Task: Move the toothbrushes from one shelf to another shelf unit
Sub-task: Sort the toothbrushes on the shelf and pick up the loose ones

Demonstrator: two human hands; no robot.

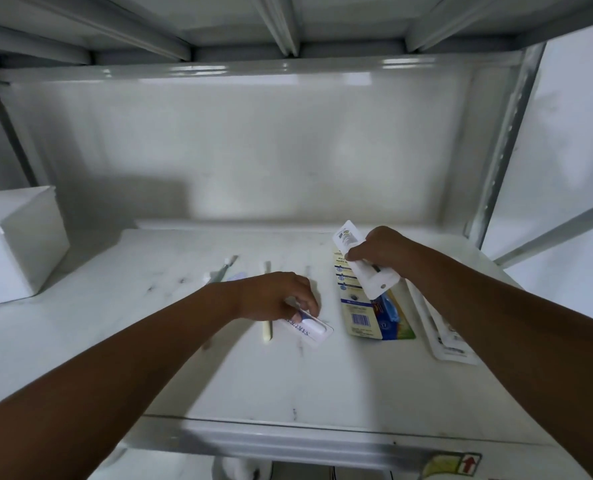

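Observation:
Both my arms reach over a white metal shelf (323, 386). My left hand (274, 296) grips a small white toothbrush pack (310, 329) with blue lettering, low on the shelf surface. Held tilted above the shelf, a long white blister pack (364, 261) is in the grip of my right hand (385, 251). Under it lies a yellow and blue toothbrush pack (374, 320) flat on the shelf. A loose cream toothbrush (266, 327) lies partly hidden under my left hand. Another loose toothbrush (222, 270) lies further left. A clear pack (440, 334) lies under my right forearm.
A white box (18, 244) stands at the left end of the shelf. The shelf's back panel (253, 150) and the shelf above close the space. A slotted upright (506, 140) bounds the right side. The shelf's front lip (288, 441) runs near the bottom.

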